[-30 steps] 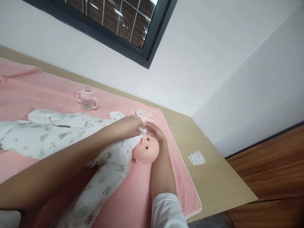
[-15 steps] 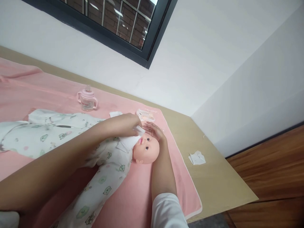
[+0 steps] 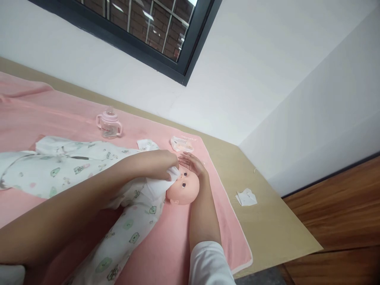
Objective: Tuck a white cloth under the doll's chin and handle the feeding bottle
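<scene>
A baby doll [image 3: 185,190] in a white sleepsuit [image 3: 142,211] with green animal prints lies on its back. My left hand [image 3: 162,163] is closed on a white tissue [image 3: 160,188], which covers the doll's mouth and chin. Beyond the far side of the doll's head, my right hand [image 3: 191,162] lies open, fingers stretched out and its wrist against the crown. Only the doll's eyes and upper face show past the tissue.
A pink blanket [image 3: 166,245] covers much of the wooden tabletop [image 3: 267,225]. Behind the doll stand a pink two-handled baby bottle [image 3: 109,124] and a small clear packet [image 3: 181,144]. A crumpled white tissue [image 3: 247,197] lies at the right. A wall and window frame [image 3: 178,75] rise behind.
My left hand has shifted slightly downward with the tissue, which now hides the doll's mouth that showed before. My right hand has stayed in place.
</scene>
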`<act>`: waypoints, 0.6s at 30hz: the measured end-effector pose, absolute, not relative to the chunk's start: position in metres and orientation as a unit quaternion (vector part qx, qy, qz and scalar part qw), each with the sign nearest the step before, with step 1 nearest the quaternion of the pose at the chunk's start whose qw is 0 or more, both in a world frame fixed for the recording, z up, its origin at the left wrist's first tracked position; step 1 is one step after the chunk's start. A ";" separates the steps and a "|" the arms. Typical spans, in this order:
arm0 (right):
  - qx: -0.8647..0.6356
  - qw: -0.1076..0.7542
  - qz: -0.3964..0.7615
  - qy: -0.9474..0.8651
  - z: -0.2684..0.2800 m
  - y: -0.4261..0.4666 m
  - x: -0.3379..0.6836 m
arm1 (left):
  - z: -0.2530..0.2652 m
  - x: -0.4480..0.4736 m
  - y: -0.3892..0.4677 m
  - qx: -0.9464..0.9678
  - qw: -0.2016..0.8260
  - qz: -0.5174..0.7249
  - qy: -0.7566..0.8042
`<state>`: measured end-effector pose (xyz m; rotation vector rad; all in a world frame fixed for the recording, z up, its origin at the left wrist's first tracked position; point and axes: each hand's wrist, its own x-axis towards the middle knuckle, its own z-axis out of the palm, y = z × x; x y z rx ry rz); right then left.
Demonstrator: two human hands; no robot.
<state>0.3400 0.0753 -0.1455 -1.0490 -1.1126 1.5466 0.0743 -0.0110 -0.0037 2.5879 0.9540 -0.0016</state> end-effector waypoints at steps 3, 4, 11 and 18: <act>-0.427 0.465 0.628 -0.455 -0.146 0.075 0.340 | -0.004 0.075 -0.010 0.923 0.182 0.002 0.338; -0.426 0.465 0.628 -0.456 -0.146 0.075 0.340 | -0.004 0.074 -0.009 0.923 0.180 0.003 0.340; -0.426 0.466 0.630 -0.453 -0.145 0.074 0.340 | -0.006 0.074 -0.005 0.909 0.184 -0.002 0.373; -0.430 0.462 0.629 -0.454 -0.145 0.076 0.340 | 0.016 0.078 -0.017 0.899 0.161 -0.036 0.404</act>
